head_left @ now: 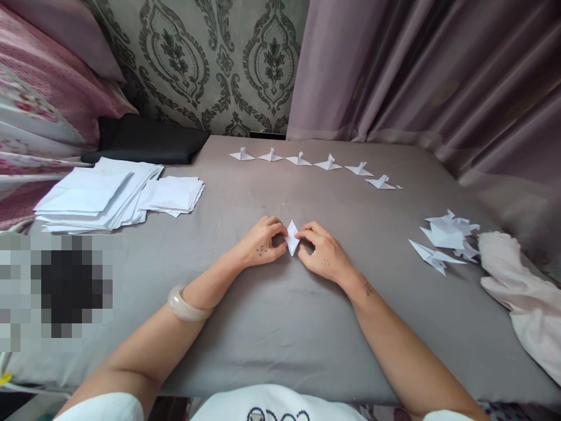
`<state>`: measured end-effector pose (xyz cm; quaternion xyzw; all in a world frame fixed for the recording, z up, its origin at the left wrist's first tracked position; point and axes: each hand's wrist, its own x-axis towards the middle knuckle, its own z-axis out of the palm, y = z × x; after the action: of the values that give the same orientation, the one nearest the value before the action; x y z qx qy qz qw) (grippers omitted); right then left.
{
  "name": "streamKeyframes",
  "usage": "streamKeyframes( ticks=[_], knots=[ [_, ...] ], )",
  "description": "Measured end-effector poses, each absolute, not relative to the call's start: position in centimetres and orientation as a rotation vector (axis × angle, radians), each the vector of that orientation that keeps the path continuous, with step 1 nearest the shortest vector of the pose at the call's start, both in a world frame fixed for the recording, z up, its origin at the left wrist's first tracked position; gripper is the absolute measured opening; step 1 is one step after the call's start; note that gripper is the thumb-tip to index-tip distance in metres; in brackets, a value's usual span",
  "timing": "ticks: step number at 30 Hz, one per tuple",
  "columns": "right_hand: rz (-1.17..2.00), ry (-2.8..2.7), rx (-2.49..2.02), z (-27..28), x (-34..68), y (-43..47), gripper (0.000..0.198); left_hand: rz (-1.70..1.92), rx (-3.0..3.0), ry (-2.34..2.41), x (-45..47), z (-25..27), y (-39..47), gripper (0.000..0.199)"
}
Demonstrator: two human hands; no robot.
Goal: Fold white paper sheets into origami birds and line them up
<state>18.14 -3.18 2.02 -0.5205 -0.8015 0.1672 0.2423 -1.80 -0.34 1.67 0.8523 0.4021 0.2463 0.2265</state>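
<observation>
My L hand (pixel 262 244) and R hand (pixel 325 251) are pinching opp. sides of the paper (pixel 291 238) btwn them, neither nearer, its long axis pointing away fr. me.

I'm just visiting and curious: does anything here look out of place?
A tiny white scrap lies loose by the right end of the row of folded paper figures. At the far right, other folded figures lie jumbled beside a crumpled pale cloth, unlike that tidy row.

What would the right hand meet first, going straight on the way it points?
The folded white paper the right hand touches; beyond it, probably the left hand, though depth is unclear.
</observation>
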Motion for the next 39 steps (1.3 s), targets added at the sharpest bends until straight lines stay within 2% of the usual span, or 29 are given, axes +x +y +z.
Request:
streamKeyframes(
  ticks=[7,19,26,29,34,39],
  knots=[
    [0.675,-1.947,-1.432,1.1,18.2,-2.2,0.015,0.697,2.186,1.199,-1.8,1.5,0.1,0.016],
    [0.63,-1.85,-1.531,0.3,17.7,-1.4,0.015,0.703,2.024,1.334,-0.9,1.1,0.5,0.011],
    [0.595,-1.838,-1.555,0.3,17.6,-1.3,0.012,0.757,2.188,1.351,-0.7,0.3,0.4,0.004],
    [0.617,-1.871,-1.523,0.4,17.7,-1.4,0.008,0.762,2.348,1.273,-0.5,0.6,0.0,0.012],
    [0.549,-2.032,-1.501,0.7,17.8,-1.9,0.02,0.509,2.621,1.156,-0.2,1.6,-0.9,0.028],
    [0.569,-1.999,-1.514,1.0,17.9,-2.0,0.016,0.564,2.528,1.2,-0.3,1.9,-1.4,0.027]
  ],
)
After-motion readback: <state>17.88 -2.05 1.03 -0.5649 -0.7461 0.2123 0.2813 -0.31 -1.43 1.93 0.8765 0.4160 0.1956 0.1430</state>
